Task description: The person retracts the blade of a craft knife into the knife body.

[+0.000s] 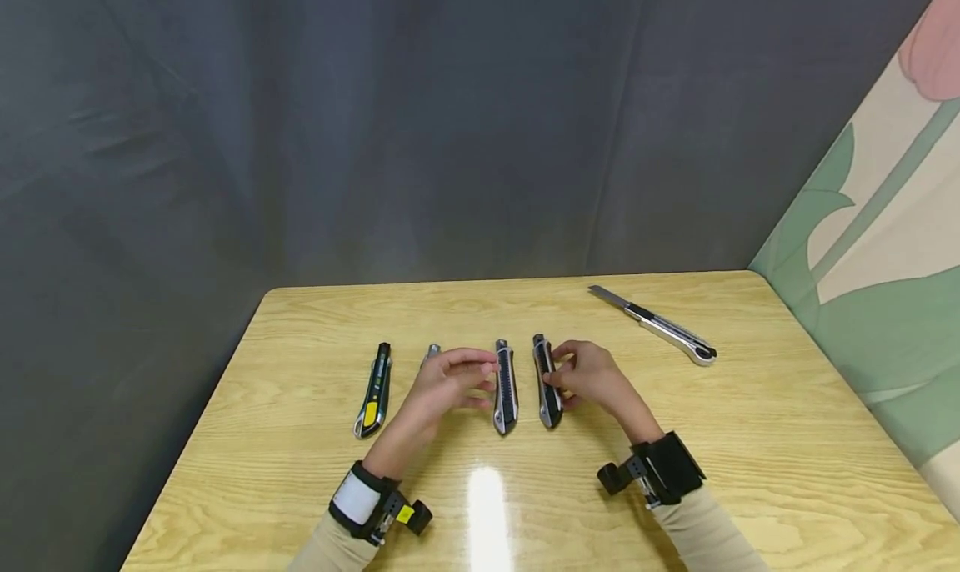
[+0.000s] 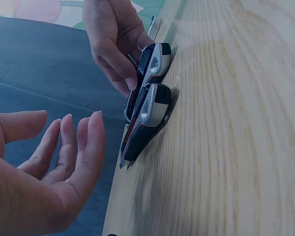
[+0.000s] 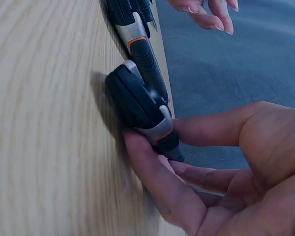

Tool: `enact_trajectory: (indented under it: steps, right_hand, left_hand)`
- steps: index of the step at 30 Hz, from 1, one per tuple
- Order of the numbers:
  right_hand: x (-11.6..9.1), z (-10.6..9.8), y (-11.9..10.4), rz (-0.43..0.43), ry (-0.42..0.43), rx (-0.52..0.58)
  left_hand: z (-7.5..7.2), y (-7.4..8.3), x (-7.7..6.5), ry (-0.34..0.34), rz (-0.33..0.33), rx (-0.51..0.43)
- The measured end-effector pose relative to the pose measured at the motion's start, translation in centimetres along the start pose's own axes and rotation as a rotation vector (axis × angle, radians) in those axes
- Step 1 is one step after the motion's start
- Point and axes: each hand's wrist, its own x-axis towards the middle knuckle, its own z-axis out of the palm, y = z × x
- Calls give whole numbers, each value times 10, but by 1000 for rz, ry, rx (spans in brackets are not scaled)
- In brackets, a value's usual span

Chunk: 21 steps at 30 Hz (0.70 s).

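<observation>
My right hand (image 1: pixel 592 376) pinches a silver-and-black utility knife (image 1: pixel 552 407) by its side, the thumb on one side and fingers on the other. In the right wrist view this knife (image 3: pixel 130 98) lies on or very close to the tabletop. Just left of it lies a similar utility knife (image 1: pixel 507 401). My left hand (image 1: pixel 444 386) hovers beside that knife with its fingers loosely extended and holding nothing; the left wrist view shows a gap between the hand (image 2: pixel 64 182) and the knife (image 2: pixel 146 120). Under the left hand, another utility knife (image 1: pixel 432 351) is mostly hidden, only its tip showing.
A black utility knife with a yellow part (image 1: pixel 372 412) lies at the left. Toward the back right, a silver utility knife (image 1: pixel 667 328) lies slanted with its blade extended. The wooden table (image 1: pixel 780 439) ends at a dark curtain (image 1: pixel 450 138) behind.
</observation>
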Motion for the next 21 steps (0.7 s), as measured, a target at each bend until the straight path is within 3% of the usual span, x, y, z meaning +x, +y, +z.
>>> enact_trajectory:
  steps: [12, 21]
  right_hand:
    - [-4, -1, -2, -4, 27, -88]
    - [-4, -31, 10, -132, 115, -261]
  left_hand:
    - [-1, 1, 2, 6, -34, -2]
    - [2, 0, 1, 21, -18, -30]
